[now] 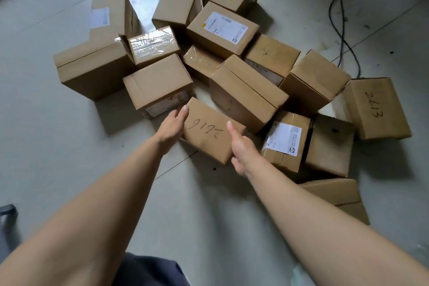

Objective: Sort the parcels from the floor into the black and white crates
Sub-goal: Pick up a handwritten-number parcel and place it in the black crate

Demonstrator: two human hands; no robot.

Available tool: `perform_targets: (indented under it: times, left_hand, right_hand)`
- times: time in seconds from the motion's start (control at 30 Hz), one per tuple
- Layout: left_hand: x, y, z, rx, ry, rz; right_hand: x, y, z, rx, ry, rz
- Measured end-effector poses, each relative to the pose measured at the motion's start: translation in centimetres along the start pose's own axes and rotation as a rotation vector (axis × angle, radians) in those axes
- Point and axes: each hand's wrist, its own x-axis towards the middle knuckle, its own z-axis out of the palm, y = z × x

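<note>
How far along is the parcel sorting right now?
Nothing visibly sorted: no crate is in view. In hand: the left hand and right hand grip the box marked 2616. Left: the whole pile of boxes on the floor.

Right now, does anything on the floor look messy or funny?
Yes. The cardboard parcels lie in a jumbled heap, tilted and leaning on one another. Loose black cables trail across the tiles behind them. Both hands, left hand and right hand, grip the parcel marked 2616.
</note>
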Motion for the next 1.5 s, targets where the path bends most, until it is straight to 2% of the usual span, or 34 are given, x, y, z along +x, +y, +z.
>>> perform_targets:
  times: [0.07,0.23,0.43,0.6,0.7,0.83,0.97,1.5]
  left_hand:
    - [2.4,-2.7,0.1,-0.006,-0.016,-0.04]
    - [0.6,-0.4,-0.1,-0.098,-0.001,-0.076]
    - [1.2,-1.2,0.2,-0.145,0.061,-0.126]
    - [-0.1,0.3,-1.0,-0.167,0.166,-0.162]
    - [-2.3,2.9,-2.4,-0.188,0.225,-0.115]
    - [-7.3,8.2,-4.5,-0.282,0.252,-0.014]
    - [-13.2,14.1,-7.2,-0.38,0.299,0.002]
    - [-41.5,40.7,-23.5,-0.594,0.533,0.118]
  right_hand:
    - [0.1,-0.1,0.3,0.003,0.005,0.028]
    - [0.7,0.0,0.7,-0.04,0.052,0.018]
    - [1.0,-0.3,0.8,-0.01,0.095,0.0]
    - [-1.5,-2.0,1.2,-0.102,0.092,-0.022]
    - [-4.2,-4.3,1.6,-0.113,0.119,-0.071]
    - [-10.1,-8.7,1.8,-0.1,0.167,-0.136]
    - [-17.4,-13.5,1.9,-0.067,0.163,-0.185]
    - [-54.0,-34.7,4.5,-0.117,0.104,-0.452]
